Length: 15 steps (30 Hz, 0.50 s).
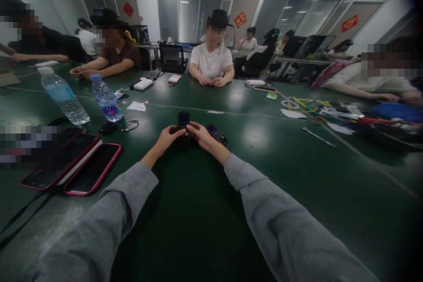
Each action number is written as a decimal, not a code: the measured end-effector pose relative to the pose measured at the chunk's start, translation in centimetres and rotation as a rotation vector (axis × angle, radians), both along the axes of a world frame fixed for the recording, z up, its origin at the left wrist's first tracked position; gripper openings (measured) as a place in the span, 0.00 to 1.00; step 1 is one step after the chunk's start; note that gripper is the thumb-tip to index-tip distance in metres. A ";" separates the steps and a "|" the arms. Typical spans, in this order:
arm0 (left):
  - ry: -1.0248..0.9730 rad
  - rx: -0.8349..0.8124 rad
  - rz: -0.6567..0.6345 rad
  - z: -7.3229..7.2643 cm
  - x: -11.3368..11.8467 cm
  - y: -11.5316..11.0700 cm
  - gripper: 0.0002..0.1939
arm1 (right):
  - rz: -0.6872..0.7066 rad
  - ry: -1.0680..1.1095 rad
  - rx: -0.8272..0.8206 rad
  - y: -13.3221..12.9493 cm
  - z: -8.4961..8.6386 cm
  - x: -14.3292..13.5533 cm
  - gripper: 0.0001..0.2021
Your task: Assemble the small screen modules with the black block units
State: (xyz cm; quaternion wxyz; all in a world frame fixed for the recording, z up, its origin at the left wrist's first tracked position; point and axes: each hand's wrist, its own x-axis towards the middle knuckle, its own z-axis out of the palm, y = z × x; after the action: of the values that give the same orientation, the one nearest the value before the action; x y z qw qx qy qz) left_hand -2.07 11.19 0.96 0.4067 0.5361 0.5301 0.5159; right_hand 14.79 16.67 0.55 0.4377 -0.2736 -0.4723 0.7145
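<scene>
Between my two hands, just above the green table (pixel 198 194), stands a small black device (pixel 183 119) with a dark screen on its upper part and buttons below. My left hand (pixel 169 138) grips its left side, thumb across the lower front. From the right, my right hand (pixel 199 135) holds the same device, its thumb near the buttons. A second black device (pixel 217 135) with a small screen lies on the table right beside my right hand. The fingers behind the held device are hidden.
Left stand two water bottles (pixel 107 102); phones in red cases (pixel 94 169) lie nearer. A coiled thin cable (pixel 130 126) sits by a small black object (pixel 107 128). At right are a wrench (pixel 319 137) and tangled cables (pixel 330 110). Several people sit around the table.
</scene>
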 end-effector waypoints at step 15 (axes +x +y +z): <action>0.013 0.039 0.034 -0.3 -0.2 0.1 0.26 | 0.026 0.064 0.007 0.3 -0.7 -0.2 0.27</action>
State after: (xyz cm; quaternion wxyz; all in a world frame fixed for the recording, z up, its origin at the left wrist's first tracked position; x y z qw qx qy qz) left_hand -2.31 11.32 0.66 0.3838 0.5381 0.5317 0.5295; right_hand 14.60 17.01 -0.19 0.4440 -0.2430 -0.4640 0.7270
